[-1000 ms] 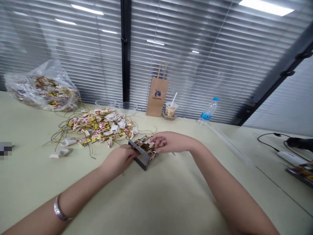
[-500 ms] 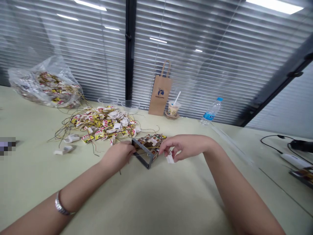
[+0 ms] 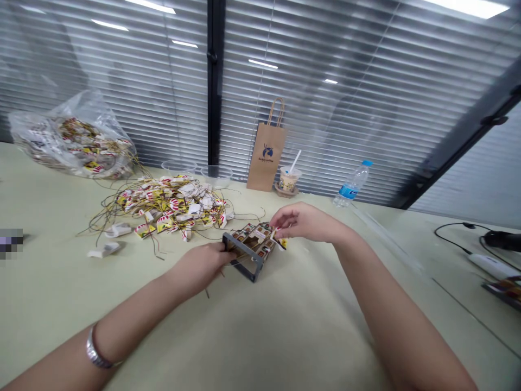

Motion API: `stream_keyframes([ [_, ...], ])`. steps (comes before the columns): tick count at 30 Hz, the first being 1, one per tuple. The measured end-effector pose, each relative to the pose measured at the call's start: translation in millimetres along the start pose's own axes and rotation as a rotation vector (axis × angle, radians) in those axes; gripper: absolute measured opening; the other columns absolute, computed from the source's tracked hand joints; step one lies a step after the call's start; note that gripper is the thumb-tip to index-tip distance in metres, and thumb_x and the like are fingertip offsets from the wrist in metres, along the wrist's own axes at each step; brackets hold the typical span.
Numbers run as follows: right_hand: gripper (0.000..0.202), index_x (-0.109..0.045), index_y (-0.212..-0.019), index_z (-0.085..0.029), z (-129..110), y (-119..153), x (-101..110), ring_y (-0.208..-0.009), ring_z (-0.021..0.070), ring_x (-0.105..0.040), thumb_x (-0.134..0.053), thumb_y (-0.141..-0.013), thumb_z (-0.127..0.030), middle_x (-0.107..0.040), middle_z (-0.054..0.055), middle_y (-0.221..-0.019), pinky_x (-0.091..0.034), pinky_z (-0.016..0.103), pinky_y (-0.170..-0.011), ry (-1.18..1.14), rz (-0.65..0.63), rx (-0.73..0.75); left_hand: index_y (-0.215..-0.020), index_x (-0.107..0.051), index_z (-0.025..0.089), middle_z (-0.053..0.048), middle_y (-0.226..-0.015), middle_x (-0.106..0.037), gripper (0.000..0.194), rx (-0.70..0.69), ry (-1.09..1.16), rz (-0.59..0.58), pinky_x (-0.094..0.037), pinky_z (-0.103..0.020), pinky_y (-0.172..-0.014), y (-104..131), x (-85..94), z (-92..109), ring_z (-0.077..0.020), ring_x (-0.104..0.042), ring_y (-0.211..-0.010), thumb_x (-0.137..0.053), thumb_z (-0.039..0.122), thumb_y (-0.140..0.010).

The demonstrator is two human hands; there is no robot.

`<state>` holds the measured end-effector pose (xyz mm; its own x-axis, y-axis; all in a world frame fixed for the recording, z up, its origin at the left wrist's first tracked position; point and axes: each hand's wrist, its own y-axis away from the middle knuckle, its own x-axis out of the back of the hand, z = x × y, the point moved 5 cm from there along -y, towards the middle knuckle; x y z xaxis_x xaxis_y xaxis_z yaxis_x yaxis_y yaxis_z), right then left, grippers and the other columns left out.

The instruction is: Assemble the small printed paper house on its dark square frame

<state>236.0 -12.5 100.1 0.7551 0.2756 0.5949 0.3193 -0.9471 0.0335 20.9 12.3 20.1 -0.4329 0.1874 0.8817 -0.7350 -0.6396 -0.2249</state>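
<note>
Head view: one printed model (image 3: 266, 252) is between my fingers, above or on the counter (image 3: 252, 331), its long axis slanting away rightward, grey-framed end toward me. My left fingers (image 3: 222, 258) pinch that frame's left side; my right fingers (image 3: 285, 220) curl at the far end, gripping or not I can't tell. Beyond my left fingers: one wired pile (image 3: 175, 206), two loose white pieces (image 3: 104, 250), two clear bowls (image 3: 217, 176).

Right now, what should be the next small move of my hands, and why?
Perhaps draw the wire gently with the left hand while the right hand steadies the yellow piece: wire pokes out below the left hand at the grey frame, and the right fingers are at the far end of the printed model, beside that piece.
</note>
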Motion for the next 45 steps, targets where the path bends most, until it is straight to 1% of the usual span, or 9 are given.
stream_keyframes([
  [3,0.022,-0.067,-0.084,-0.016,6,-9,3,-0.069,0.0135,-0.059,-0.073,-0.072,-0.032,-0.066,0.002,-0.075,-0.047,0.026,-0.064,-0.045,0.135,0.031,-0.116,-0.068,0.027,-0.009,-0.099,-0.070,0.048,-0.073,-0.175,-0.230,-0.049,-0.031,-0.069,2,-4.2,12,-0.0278,-0.068,-0.087,-0.051,0.006,-0.076],
  [7,0.022,-0.067,-0.075,-0.016,15,-23,-8,-0.063,0.0131,-0.056,-0.073,-0.069,-0.036,-0.064,0.002,-0.069,-0.044,0.026,-0.060,-0.110,0.215,0.097,-0.118,-0.066,0.027,-0.007,-0.104,-0.070,0.045,-0.177,-0.188,-0.351,-0.048,-0.028,-0.074,6,1.3,28,-0.0239,-0.068,-0.091,-0.042,0.008,-0.084],
  [12,0.018,-0.066,-0.075,-0.016,24,-35,-25,-0.061,0.0133,-0.055,-0.071,-0.072,-0.033,-0.064,0.002,-0.067,-0.043,0.026,-0.058,-0.104,0.298,0.123,-0.104,-0.070,0.023,-0.005,-0.103,-0.071,0.039,-0.243,-0.107,-0.393,-0.046,-0.027,-0.073,13,18.6,33,-0.0226,-0.068,-0.092,-0.039,0.007,-0.087],
  [18,0.012,-0.067,-0.074,-0.016,26,-40,-40,-0.064,0.0131,-0.057,-0.069,-0.078,-0.027,-0.067,0.002,-0.071,-0.042,0.024,-0.057,-0.050,0.244,0.120,-0.103,-0.072,0.023,-0.006,-0.088,-0.072,0.038,-0.133,-0.100,-0.401,-0.045,-0.027,-0.070,20,47.7,9,-0.0198,-0.067,-0.081,-0.038,0.011,-0.091],
  [32,0.010,-0.069,-0.070,-0.017,3,-31,-54,-0.063,0.0108,-0.057,-0.075,-0.077,-0.013,-0.068,0.000,-0.075,-0.041,0.023,-0.060,0.192,0.264,0.205,-0.103,-0.075,0.028,-0.002,-0.094,-0.075,0.039,-0.101,0.050,-0.525,-0.047,-0.025,-0.073,27,40.3,12,-0.0192,-0.069,-0.085,-0.045,0.009,-0.086],
  [36,0.010,-0.067,-0.074,-0.018,-3,-29,-59,-0.069,0.0116,-0.058,-0.073,-0.080,-0.014,-0.066,0.000,-0.077,-0.043,0.023,-0.065,0.289,0.280,0.328,-0.100,-0.076,0.026,-0.003,-0.090,-0.075,0.036,-0.094,0.075,-0.554,-0.046,-0.023,-0.070,28,40.3,15,-0.0177,-0.069,-0.082,-0.046,0.011,-0.087],
  [38,0.008,-0.066,-0.077,-0.018,-6,-29,-62,-0.073,0.0129,-0.058,-0.071,-0.083,-0.015,-0.065,0.001,-0.079,-0.044,0.025,-0.070,0.367,0.284,0.407,-0.099,-0.076,0.024,-0.004,-0.084,-0.073,0.031,-0.104,0.083,-0.567,-0.045,-0.023,-0.067,28,42.2,16,-0.0172,-0.067,-0.076,-0.047,0.019,-0.090],
  [40,0.008,-0.066,-0.078,-0.018,-7,-29,-63,-0.079,0.0154,-0.058,-0.071,-0.084,-0.019,-0.064,0.002,-0.080,-0.044,0.029,-0.077,0.461,0.295,0.465,-0.093,-0.077,0.022,-0.004,-0.076,-0.069,0.032,-0.101,0.075,-0.498,-0.044,-0.025,-0.063,25,49.0,13,-0.0170,-0.063,-0.069,-0.047,0.033,-0.093],
  [45,0.018,-0.067,-0.098,-0.020,2,-35,-63,-0.105,0.0220,-0.055,-0.073,-0.083,-0.027,-0.061,0.007,-0.107,-0.041,0.038,-0.095,0.443,0.302,0.398,-0.080,-0.072,0.019,-0.005,-0.077,-0.065,0.049,0.009,0.058,0.060,-0.044,-0.029,-0.072,1,82.9,-3,-0.0187,-0.060,-0.076,-0.036,0.048,-0.095],
])
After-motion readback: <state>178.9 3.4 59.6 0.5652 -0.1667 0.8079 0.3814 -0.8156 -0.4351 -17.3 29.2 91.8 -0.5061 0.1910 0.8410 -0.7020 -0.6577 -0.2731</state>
